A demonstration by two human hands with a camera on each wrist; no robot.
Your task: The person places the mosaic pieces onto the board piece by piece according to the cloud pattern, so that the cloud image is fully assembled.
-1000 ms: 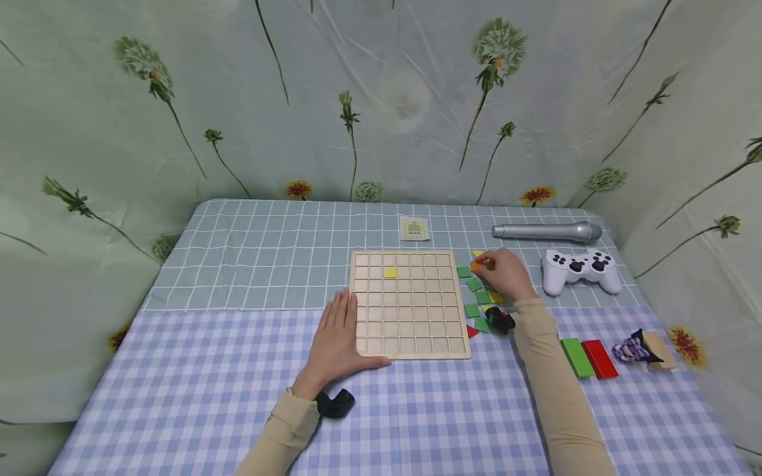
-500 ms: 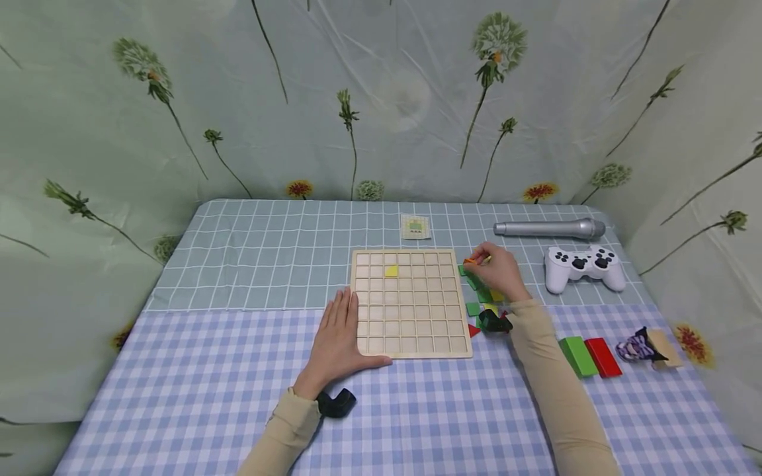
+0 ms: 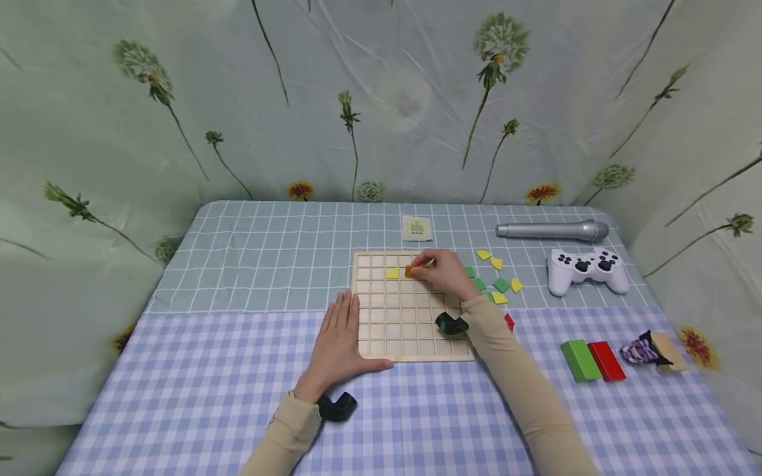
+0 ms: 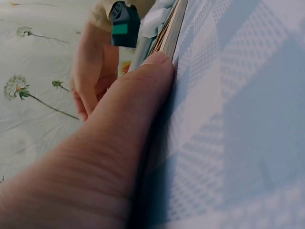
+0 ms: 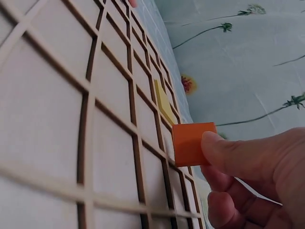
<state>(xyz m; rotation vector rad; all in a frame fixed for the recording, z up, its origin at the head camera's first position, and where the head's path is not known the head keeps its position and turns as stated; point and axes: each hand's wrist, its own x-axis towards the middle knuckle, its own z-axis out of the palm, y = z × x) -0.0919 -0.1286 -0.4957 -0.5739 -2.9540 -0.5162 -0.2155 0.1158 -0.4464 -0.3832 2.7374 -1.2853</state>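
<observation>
A wooden grid board (image 3: 393, 324) lies flat in the middle of the table. My right hand (image 3: 442, 271) pinches an orange square tile (image 5: 188, 145) between thumb and fingers, over the board's upper rows. Just left of it, a yellow tile (image 3: 392, 273) sits in one cell; it also shows behind the orange one in the right wrist view. My left hand (image 3: 339, 337) lies along the board's left edge with fingers straight and its thumb stretched by the near edge. In the left wrist view that thumb (image 4: 138, 86) reaches the board's side.
Right of the board lie loose green tiles (image 3: 501, 285), yellow tiles (image 3: 496, 263) and a red tile (image 3: 509, 322). A patterned card (image 3: 417, 229) lies behind the board. Further right are a microphone (image 3: 550, 230), a game controller (image 3: 587, 271), a green block (image 3: 580, 360) and a red block (image 3: 606, 361).
My right hand has carried the orange tile leftward from the loose tiles to over the board, uncovering more of those tiles. My left hand has stayed at the board's edge.
</observation>
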